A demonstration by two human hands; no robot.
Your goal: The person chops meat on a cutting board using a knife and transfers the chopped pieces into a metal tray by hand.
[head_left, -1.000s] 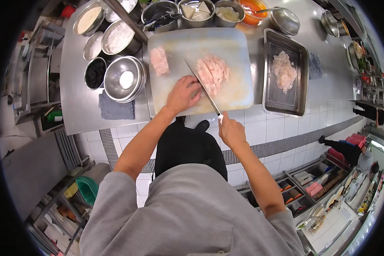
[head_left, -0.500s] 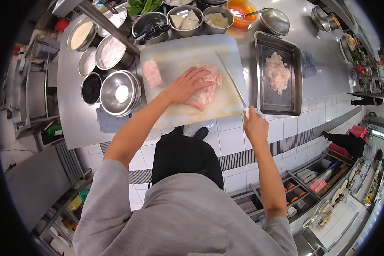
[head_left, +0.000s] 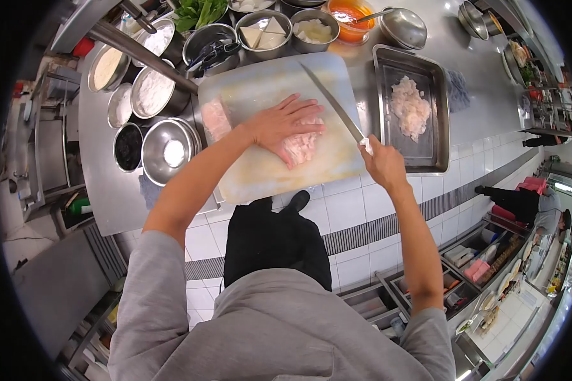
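Observation:
My left hand (head_left: 281, 129) lies with fingers spread over a pile of pale pink sliced meat (head_left: 302, 150), hiding part of it. The pile sits mid-board on a white cutting board (head_left: 248, 173) with yellowish stains. A long knife (head_left: 332, 101) is gripped in my right hand (head_left: 385, 166), its handle wrapped in something white. Its blade slants up and left over the board's right side, apart from the meat. Near the board's left edge rests an uncut pink block of meat (head_left: 216, 119).
Right of the board stands a metal tray (head_left: 419, 157) holding pale meat pieces (head_left: 410, 109). Stacked steel bowls (head_left: 166, 152) and bowls of white powder (head_left: 154, 93) crowd the left. Along the back are a bowl of white wedges (head_left: 263, 35) and an orange liquid container (head_left: 349, 19).
My left hand has spread its fingers wider over the pile. The knife's tip has swung left, and my right hand has moved slightly farther from my body. The whole view has shifted a little.

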